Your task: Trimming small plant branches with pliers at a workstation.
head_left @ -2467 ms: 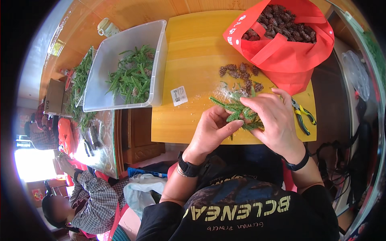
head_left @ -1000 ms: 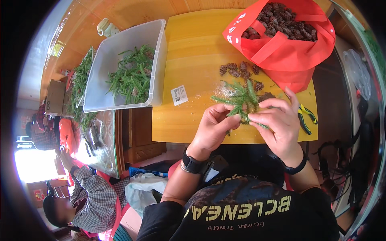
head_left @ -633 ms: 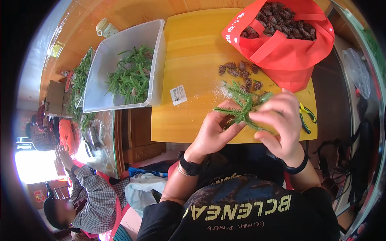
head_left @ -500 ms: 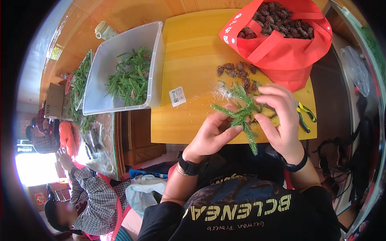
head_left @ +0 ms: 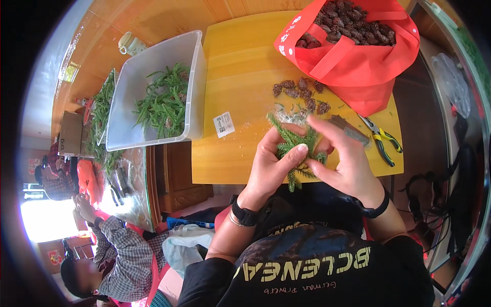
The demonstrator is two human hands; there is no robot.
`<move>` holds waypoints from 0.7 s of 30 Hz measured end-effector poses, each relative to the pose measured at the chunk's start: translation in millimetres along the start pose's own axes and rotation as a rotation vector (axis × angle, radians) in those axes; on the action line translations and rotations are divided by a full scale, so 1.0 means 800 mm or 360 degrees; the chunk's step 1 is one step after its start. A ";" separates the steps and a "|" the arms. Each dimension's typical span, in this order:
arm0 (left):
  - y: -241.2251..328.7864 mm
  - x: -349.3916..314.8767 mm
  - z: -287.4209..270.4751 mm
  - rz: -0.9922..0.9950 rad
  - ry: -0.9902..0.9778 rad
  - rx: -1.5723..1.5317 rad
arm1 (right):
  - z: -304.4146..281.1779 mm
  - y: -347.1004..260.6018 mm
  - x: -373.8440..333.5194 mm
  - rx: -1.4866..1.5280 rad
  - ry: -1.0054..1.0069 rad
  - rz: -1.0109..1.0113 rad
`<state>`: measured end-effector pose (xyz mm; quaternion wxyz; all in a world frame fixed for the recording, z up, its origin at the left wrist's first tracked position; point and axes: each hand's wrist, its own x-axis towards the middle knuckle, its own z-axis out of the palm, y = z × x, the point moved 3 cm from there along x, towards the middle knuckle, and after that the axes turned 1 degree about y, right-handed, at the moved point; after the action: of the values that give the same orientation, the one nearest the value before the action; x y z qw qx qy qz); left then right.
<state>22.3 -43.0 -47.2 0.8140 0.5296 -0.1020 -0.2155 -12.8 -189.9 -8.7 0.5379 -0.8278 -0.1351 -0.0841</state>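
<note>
Green sprig (head_left: 289,138) is up over near edge of yellow table (head_left: 240,61), btwn the person's two hands. Needles fan out; one tip points down twd lap, another up & left.

Left hand (head_left: 266,166): thumb laid across sprig, fingers behind, pinching it. Black watch (head_left: 244,212) on that wrist. Right hand (head_left: 353,163): forefinger stretched out & apart from thumb, thumb tip at sprig's lower R side. Other fingers partly hidden; can't tell if they grip anything. Black band (head_left: 377,206) on R wrist.

On table, beyond hands: small group of loose pinecones (head_left: 305,93), approx. a dozen or fewer, some touching. White crumbs (head_left: 291,115) scattered just nearer than cones. White label (head_left: 223,124) lies flat, well L of cones. Dark thin strips (head_left: 349,129) lie in a bundle R of the sprig; pliers w/ yellow-&-black handles (head_left: 386,142) just beside, handles twd person.

Red bag (head_left: 358,82) at far R corner, mouth open, pinecones inside (head_left: 353,23) heaped.

Clear plastic tub (head_left: 128,87) by table's L edge, tilted in my view; more sprigs inside (head_left: 166,102). Pale lidded jar (head_left: 131,44) behind it.

Far L: co-worker in checked shirt (head_left: 128,261), hands raised near a bright patch; can't tell what, if anything, they hold.
</note>
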 end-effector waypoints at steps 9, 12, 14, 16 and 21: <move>-0.007 0.000 -0.010 0.0257 -0.0063 0.0091 | 0.003 0.006 0.002 0.0200 -0.0074 0.0048; -0.005 0.004 -0.007 0.0330 -0.0153 0.0131 | 0.001 0.009 0.000 0.0144 -0.0046 0.0001; -0.005 0.005 -0.008 0.0365 -0.0130 0.0137 | 0.002 0.013 -0.001 0.0058 -0.0056 -0.0056; -0.003 0.005 -0.008 0.0398 -0.0109 0.0142 | 0.001 0.015 -0.003 0.0125 0.0029 0.0008; -0.002 0.004 -0.005 0.0534 -0.0032 0.0507 | 0.001 0.019 -0.007 -0.0010 0.0134 0.0089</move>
<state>26.2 -41.7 -50.1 0.7436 0.6248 -0.2294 -0.0635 -13.6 -195.9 -24.1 0.5426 -0.8288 -0.0888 -0.1042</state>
